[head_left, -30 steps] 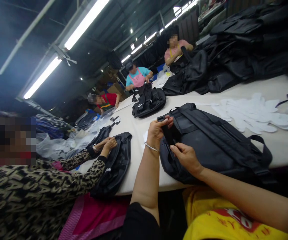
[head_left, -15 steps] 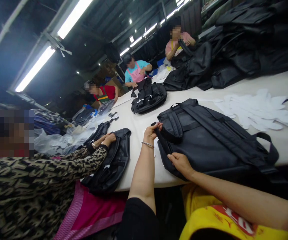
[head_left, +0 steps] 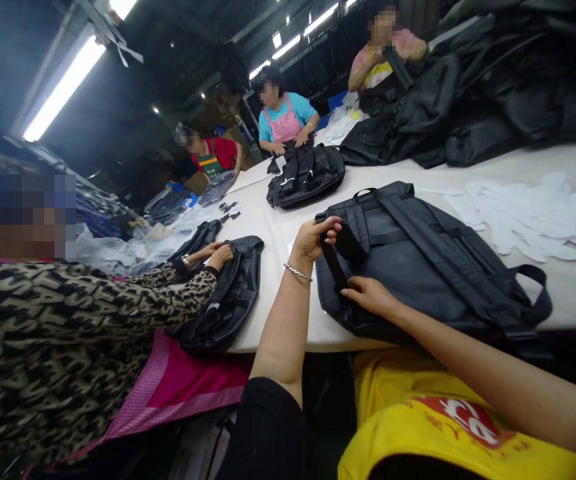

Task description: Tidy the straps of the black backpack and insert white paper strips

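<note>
Far left, co-worker's hands (head_left: 224,257) on a black bag (head_left: 237,293) — then white table (head_left: 275,247), then the person's left hand (head_left: 317,238), fingers curled round the upper end of a black strap (head_left: 335,267). Strap runs down to the right hand (head_left: 371,295), pinching its lower part. Black backpack (head_left: 433,267) lies on the table, mostly right of both hands — white cutouts (head_left: 523,213) past its far side
</note>
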Action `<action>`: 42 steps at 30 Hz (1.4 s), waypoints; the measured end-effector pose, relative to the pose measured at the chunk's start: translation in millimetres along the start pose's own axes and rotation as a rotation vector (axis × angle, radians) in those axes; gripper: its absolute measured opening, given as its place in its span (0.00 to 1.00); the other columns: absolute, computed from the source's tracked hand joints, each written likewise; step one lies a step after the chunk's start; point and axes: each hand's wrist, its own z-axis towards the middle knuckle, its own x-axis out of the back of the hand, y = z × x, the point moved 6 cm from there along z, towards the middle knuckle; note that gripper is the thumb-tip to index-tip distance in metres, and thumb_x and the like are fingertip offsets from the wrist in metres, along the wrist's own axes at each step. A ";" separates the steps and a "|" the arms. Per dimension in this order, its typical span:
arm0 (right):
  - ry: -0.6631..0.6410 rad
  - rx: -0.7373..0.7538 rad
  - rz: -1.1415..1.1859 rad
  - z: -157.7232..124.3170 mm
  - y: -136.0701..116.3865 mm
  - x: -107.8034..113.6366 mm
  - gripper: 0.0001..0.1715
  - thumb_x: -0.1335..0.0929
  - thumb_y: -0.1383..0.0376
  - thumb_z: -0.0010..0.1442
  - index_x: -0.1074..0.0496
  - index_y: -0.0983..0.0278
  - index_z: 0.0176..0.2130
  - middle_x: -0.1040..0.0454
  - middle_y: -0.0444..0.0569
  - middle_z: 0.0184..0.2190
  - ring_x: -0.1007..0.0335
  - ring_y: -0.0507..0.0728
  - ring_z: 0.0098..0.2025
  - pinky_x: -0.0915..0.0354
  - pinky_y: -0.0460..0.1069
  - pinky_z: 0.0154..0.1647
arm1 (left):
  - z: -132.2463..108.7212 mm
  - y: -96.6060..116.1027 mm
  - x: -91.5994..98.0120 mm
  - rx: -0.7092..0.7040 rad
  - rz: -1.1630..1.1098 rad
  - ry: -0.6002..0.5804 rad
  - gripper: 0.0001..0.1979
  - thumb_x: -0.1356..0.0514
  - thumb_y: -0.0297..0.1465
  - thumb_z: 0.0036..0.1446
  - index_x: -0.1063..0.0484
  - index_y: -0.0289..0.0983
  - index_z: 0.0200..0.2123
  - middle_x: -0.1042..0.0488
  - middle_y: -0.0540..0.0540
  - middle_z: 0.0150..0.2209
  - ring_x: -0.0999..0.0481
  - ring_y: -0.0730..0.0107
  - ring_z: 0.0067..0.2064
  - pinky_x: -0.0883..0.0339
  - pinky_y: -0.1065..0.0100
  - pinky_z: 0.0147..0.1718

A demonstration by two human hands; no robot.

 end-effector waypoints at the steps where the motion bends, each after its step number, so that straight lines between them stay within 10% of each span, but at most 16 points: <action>1: 0.006 0.023 0.039 -2.0 -0.9 0.6 0.14 0.37 0.56 0.51 0.33 0.65 0.27 0.31 0.45 0.23 0.37 0.52 0.24 0.45 0.45 0.24 | -3.6 0.1 -1.3 0.002 -0.018 -0.001 0.08 0.39 0.27 0.44 0.31 0.27 0.28 0.33 0.49 0.22 0.40 0.88 0.19 0.51 0.82 0.16; 11: -0.047 0.192 0.038 -38.0 -38.4 16.8 0.09 0.37 0.62 0.51 0.30 0.64 0.31 0.32 0.48 0.30 0.35 0.54 0.31 0.40 0.47 0.34 | -56.7 3.6 -40.0 -0.012 0.006 -0.026 0.10 0.39 0.27 0.43 0.30 0.28 0.31 0.31 0.47 0.24 0.38 0.84 0.20 0.47 0.79 0.18; 17: 0.024 0.279 0.333 -70.8 -60.4 61.7 0.23 0.36 0.62 0.51 0.38 0.63 0.48 0.35 0.50 0.46 0.38 0.57 0.44 0.41 0.51 0.45 | -101.0 -16.8 -77.4 0.041 -0.047 -0.044 0.15 0.43 0.25 0.46 0.32 0.30 0.41 0.28 0.39 0.38 0.28 0.69 0.35 0.36 0.68 0.37; 22: -0.017 0.243 0.481 -81.4 -67.6 63.0 0.13 0.37 0.62 0.53 0.31 0.66 0.37 0.30 0.48 0.35 0.35 0.57 0.39 0.40 0.49 0.41 | -106.1 -28.6 -96.5 -0.019 -0.073 -0.032 0.18 0.42 0.23 0.46 0.35 0.31 0.44 0.32 0.38 0.45 0.32 0.61 0.47 0.40 0.63 0.47; 26: 0.022 0.101 0.560 -81.0 -55.4 55.8 0.17 0.39 0.58 0.54 0.35 0.67 0.22 0.34 0.44 0.20 0.39 0.51 0.24 0.42 0.45 0.26 | -92.7 -32.3 -84.5 -0.090 0.081 0.046 0.18 0.41 0.26 0.47 0.36 0.32 0.43 0.30 0.39 0.41 0.29 0.58 0.42 0.35 0.60 0.40; 36: 0.033 0.084 0.361 -77.1 -46.1 36.8 0.12 0.40 0.60 0.55 0.34 0.66 0.34 0.31 0.48 0.28 0.36 0.55 0.30 0.39 0.49 0.32 | -81.7 -52.5 -61.2 -0.071 0.126 0.206 0.17 0.40 0.31 0.46 0.35 0.32 0.40 0.30 0.47 0.26 0.33 0.79 0.22 0.39 0.74 0.22; 42: 0.001 0.255 -0.008 -122.6 -50.1 113.4 0.22 0.36 0.63 0.53 0.37 0.61 0.49 0.36 0.50 0.47 0.42 0.56 0.49 0.44 0.50 0.50 | -134.0 -23.7 -22.9 0.014 0.361 0.228 0.10 0.42 0.28 0.47 0.32 0.34 0.35 0.32 0.51 0.21 0.41 0.83 0.17 0.48 0.77 0.17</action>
